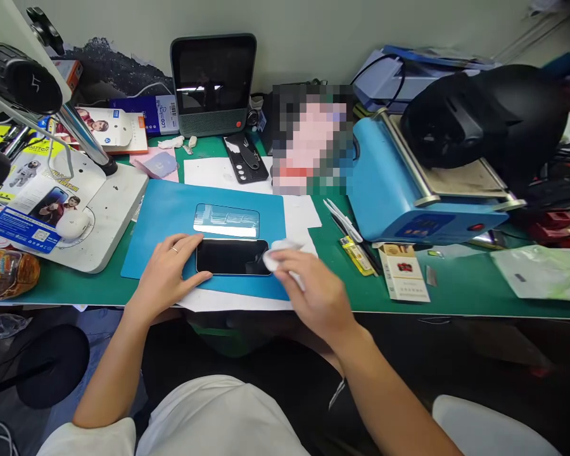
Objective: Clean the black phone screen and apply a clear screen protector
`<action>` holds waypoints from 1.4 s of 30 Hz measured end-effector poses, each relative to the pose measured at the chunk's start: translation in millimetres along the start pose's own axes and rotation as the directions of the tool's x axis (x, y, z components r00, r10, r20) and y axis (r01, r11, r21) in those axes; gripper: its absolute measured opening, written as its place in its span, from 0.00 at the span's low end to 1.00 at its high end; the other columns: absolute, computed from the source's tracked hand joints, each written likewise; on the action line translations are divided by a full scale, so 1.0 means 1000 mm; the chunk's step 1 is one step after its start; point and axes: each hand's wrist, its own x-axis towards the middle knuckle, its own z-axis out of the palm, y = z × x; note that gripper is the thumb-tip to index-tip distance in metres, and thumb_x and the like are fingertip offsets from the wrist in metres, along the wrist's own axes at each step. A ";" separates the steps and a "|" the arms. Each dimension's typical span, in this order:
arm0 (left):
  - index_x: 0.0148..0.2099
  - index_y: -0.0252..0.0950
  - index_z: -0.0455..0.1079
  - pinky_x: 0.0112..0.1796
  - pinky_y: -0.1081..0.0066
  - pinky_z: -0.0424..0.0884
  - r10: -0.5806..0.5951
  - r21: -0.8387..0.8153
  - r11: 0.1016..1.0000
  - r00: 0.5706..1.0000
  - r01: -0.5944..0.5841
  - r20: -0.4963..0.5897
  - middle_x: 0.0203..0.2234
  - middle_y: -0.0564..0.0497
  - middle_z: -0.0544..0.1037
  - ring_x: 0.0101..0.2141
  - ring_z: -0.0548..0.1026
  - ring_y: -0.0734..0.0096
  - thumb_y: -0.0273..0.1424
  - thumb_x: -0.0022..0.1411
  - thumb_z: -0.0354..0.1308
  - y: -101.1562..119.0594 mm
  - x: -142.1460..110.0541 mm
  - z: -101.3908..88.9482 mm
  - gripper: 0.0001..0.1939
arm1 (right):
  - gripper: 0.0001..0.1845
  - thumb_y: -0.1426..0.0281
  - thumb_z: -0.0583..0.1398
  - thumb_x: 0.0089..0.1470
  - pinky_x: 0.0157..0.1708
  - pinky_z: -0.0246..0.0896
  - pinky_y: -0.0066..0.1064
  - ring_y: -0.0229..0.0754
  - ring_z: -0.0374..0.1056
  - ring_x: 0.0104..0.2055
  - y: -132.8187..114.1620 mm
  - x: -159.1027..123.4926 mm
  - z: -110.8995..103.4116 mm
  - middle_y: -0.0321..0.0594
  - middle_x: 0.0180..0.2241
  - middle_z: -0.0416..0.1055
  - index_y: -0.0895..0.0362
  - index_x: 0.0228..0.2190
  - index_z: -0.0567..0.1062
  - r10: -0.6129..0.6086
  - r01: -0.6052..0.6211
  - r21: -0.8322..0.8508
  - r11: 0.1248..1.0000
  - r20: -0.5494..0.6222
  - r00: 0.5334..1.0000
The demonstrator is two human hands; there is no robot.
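A smartphone with a dark screen lies flat on a blue mat. Around its left end, the thumb and fingers of my left hand grip the near and far edges. My right hand is closed on a white wipe, which is at the phone's right end; part of the wipe is hidden by the fingers. Just beyond the phone, a clear screen protector with pale reflections lies on the mat.
A microscope stand occupies the left side. Behind the mat are a smart display and a black phone case. On the right stand a blue machine, pens and a cigarette box.
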 end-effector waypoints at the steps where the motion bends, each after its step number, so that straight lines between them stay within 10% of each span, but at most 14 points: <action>1: 0.72 0.40 0.62 0.59 0.48 0.70 0.006 0.004 1.000 1.000 -0.006 -0.005 0.62 0.41 0.76 0.63 0.69 0.46 0.41 0.71 0.64 0.000 0.000 0.000 0.32 | 0.05 0.73 0.59 0.69 0.47 0.80 0.41 0.48 0.82 0.48 -0.001 -0.003 0.003 0.46 0.44 0.84 0.53 0.40 0.76 -0.013 0.010 0.027 1.000 0.110 0.994; 4: 0.72 0.41 0.62 0.59 0.48 0.71 0.012 0.009 1.000 1.000 -0.012 -0.016 0.62 0.41 0.76 0.62 0.70 0.45 0.41 0.71 0.64 0.000 0.000 0.001 0.32 | 0.08 0.73 0.58 0.70 0.54 0.79 0.44 0.50 0.79 0.55 -0.002 -0.013 0.007 0.48 0.49 0.83 0.55 0.43 0.78 -0.022 -0.004 0.094 0.996 0.271 0.962; 17: 0.74 0.43 0.60 0.61 0.47 0.68 0.008 0.035 0.999 1.000 -0.008 -0.004 0.64 0.42 0.75 0.64 0.69 0.45 0.43 0.72 0.61 0.000 -0.001 0.002 0.33 | 0.25 0.60 0.56 0.72 0.63 0.71 0.58 0.59 0.73 0.64 -0.002 -0.012 0.022 0.54 0.61 0.76 0.57 0.63 0.75 0.071 -0.019 -0.155 0.988 0.332 0.941; 35: 0.74 0.42 0.58 0.60 0.48 0.70 0.026 0.084 0.996 1.000 -0.027 0.007 0.64 0.42 0.75 0.63 0.69 0.45 0.44 0.73 0.59 -0.001 0.000 0.001 0.33 | 0.20 0.66 0.58 0.71 0.58 0.77 0.53 0.58 0.78 0.57 -0.017 -0.016 0.014 0.54 0.55 0.80 0.60 0.58 0.78 0.059 -0.008 -0.188 0.982 0.266 0.962; 42: 0.75 0.44 0.57 0.61 0.46 0.69 0.023 0.095 0.995 1.000 -0.022 -0.004 0.64 0.43 0.75 0.64 0.70 0.44 0.45 0.74 0.59 -0.001 0.000 0.001 0.33 | 0.40 0.59 0.57 0.71 0.64 0.70 0.58 0.64 0.64 0.70 -0.024 -0.028 0.018 0.63 0.68 0.65 0.63 0.74 0.53 0.122 -0.063 -0.206 0.977 0.287 0.950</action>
